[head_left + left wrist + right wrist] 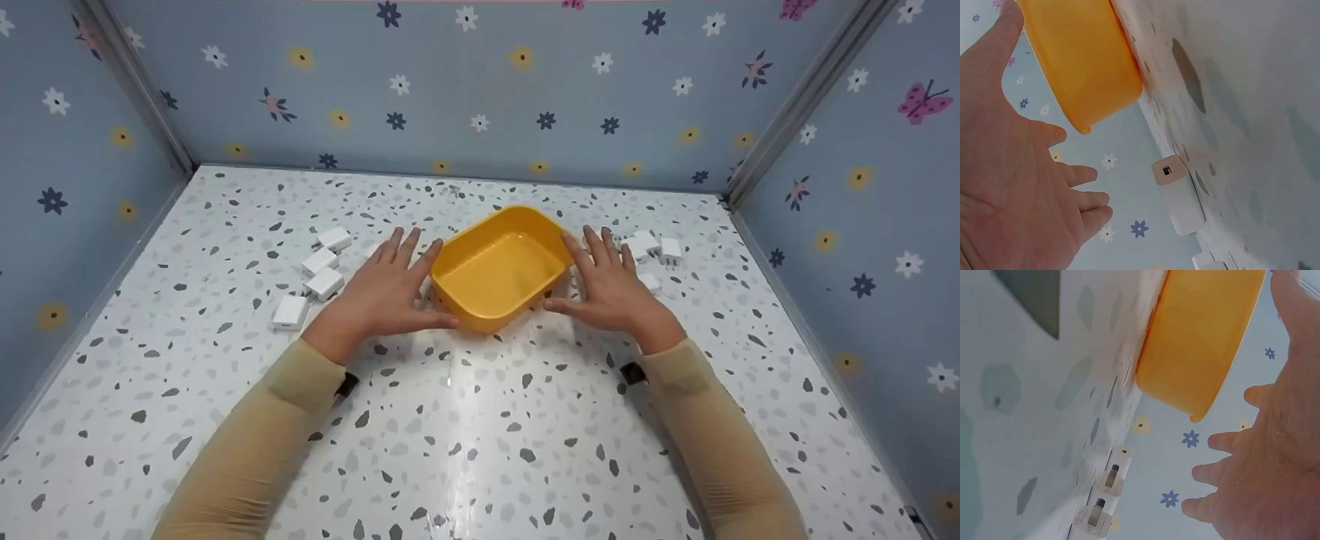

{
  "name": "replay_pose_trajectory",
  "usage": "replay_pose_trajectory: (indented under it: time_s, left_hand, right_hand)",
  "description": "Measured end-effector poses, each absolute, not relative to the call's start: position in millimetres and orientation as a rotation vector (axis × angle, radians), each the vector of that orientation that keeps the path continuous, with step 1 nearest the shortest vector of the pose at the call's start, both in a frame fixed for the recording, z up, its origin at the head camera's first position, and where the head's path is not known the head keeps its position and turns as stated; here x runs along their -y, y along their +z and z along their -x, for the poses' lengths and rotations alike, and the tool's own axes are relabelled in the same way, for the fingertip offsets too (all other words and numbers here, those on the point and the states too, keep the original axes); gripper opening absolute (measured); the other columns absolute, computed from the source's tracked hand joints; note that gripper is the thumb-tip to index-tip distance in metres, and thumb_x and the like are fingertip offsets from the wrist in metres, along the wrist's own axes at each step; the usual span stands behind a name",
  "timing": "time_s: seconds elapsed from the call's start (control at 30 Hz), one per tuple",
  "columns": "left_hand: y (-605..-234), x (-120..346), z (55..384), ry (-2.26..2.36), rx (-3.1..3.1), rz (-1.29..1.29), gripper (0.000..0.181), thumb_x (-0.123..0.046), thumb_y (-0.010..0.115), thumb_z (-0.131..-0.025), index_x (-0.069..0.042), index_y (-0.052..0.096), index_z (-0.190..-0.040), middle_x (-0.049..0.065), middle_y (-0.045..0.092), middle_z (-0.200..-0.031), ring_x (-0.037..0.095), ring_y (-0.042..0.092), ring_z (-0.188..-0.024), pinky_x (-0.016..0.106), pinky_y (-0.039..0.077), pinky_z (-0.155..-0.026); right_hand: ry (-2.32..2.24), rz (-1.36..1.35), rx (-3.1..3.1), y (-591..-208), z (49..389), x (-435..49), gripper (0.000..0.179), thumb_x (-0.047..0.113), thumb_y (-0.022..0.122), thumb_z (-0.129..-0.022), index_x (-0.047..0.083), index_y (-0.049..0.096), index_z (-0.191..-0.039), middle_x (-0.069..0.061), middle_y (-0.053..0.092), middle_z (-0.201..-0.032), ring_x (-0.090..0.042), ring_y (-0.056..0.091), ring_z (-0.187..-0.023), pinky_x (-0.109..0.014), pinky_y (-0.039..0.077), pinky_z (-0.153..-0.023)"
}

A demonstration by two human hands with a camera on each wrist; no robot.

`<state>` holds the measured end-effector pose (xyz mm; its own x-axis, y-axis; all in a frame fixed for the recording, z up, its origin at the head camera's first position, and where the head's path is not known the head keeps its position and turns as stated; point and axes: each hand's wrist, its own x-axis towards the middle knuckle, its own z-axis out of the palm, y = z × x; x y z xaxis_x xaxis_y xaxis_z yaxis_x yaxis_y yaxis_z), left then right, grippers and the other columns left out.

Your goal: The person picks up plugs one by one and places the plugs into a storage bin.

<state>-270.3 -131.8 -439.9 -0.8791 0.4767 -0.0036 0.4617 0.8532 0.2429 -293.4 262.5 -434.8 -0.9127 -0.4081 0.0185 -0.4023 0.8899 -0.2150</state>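
An empty yellow plastic bin (501, 271), rectangular with rounded corners, sits slightly turned on the speckled table between both hands. My left hand (386, 289) is at its left side, fingers straight and spread, thumb by the near corner. On the other side my right hand (611, 289) is spread likewise, index finger at the rim. In the left wrist view the bin's outer wall (1084, 56) shows beside the thumb; in the right wrist view the palm (1280, 478) faces the bin. Whether the fingertips touch the rim, I cannot tell.
Several white plug adapters (325, 285) lie left of the left hand. More white plug adapters (670, 251), some partly hidden, lie beyond the right hand. Flower-patterned panels (480, 90) wall the table (480, 450) at the back and both sides.
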Motion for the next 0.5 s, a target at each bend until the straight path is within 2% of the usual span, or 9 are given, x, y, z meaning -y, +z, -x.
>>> replay_pose_trajectory:
  time_s: [0.17,0.37,0.5]
  left_hand:
    - [-439.3,129.6,271.2,0.359,-2.959,-0.78,0.132,-0.094,0.059,-0.089,-0.015,0.004,-0.18,0.019,-0.001,-0.184,0.044,-0.002,-0.17,0.062,0.008,-0.134]
    - [-437.8,127.0,275.4,0.371,-2.972,-0.785,0.135,-0.1,0.051,-0.088,-0.009,0.009,-0.179,0.017,0.012,-0.184,0.042,0.01,-0.17,0.061,0.014,-0.134]
    - [-436.9,124.4,280.0,0.443,-2.958,-0.732,0.132,-0.099,0.046,-0.09,-0.006,0.014,-0.178,0.018,0.019,-0.183,0.041,0.02,-0.169,0.059,0.019,-0.134]
  right_hand:
    - [-0.344,0.661,-3.028,-433.3,294.8,-264.8,0.119,0.084,0.064,-0.095,0.029,0.002,-0.18,-0.019,-0.005,-0.185,-0.05,-0.006,-0.169,-0.07,-0.004,-0.131]
    - [-0.397,0.622,-3.046,-429.5,297.3,-272.5,0.119,0.083,0.068,-0.094,0.03,0.006,-0.181,-0.018,0.0,-0.186,-0.048,-0.004,-0.169,-0.07,-0.002,-0.131]
    - [-0.413,0.608,-3.064,-427.4,300.2,-279.8,0.118,0.087,0.065,-0.093,0.031,0.009,-0.18,-0.018,0.002,-0.186,-0.047,-0.002,-0.17,-0.07,0.002,-0.132]
